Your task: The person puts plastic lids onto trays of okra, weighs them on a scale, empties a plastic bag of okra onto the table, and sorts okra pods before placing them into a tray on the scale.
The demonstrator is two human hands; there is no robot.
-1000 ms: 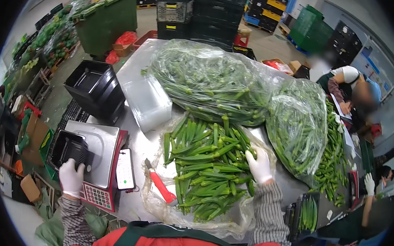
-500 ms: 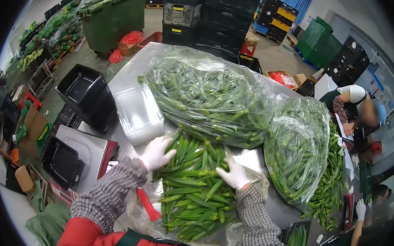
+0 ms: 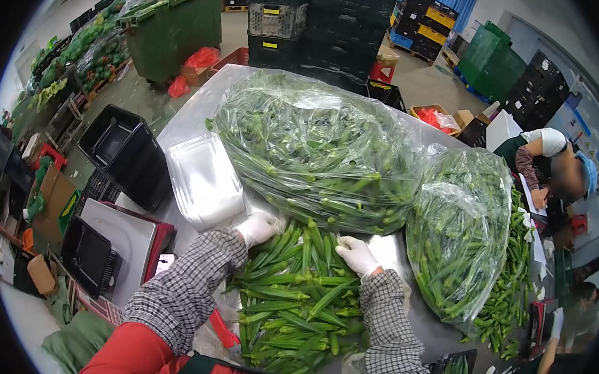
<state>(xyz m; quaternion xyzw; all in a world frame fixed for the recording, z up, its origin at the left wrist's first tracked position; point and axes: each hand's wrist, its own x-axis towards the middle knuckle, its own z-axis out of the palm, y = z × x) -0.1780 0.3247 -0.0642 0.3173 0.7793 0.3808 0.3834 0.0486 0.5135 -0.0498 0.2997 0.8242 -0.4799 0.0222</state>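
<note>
Loose okra (image 3: 298,305) lies in a pile on an opened plastic bag at the near middle of the metal table. My gloved left hand (image 3: 258,228) is closed at the pile's far left edge, by the bag's edge; what its fingers hold is too small to tell. My gloved right hand (image 3: 357,255) is closed at the far right edge of the pile, its fingertips hidden against the bag. Beyond both hands lies a large clear bag of okra (image 3: 316,146). Red-handled cutters (image 3: 223,329) rest left of the pile, partly under my left sleeve.
Clear trays (image 3: 204,180) are stacked left of the big bag. A black tray (image 3: 90,256) sits on the scale (image 3: 129,244), near stacked black trays (image 3: 125,154). Another okra bag (image 3: 457,233) stands right. A co-worker (image 3: 548,156) leans over papers at the far right.
My left hand has gone from the black tray on the scale to the pile's far left edge. My right hand has shifted to its far right edge. Both hands have closed since half a second ago.
</note>
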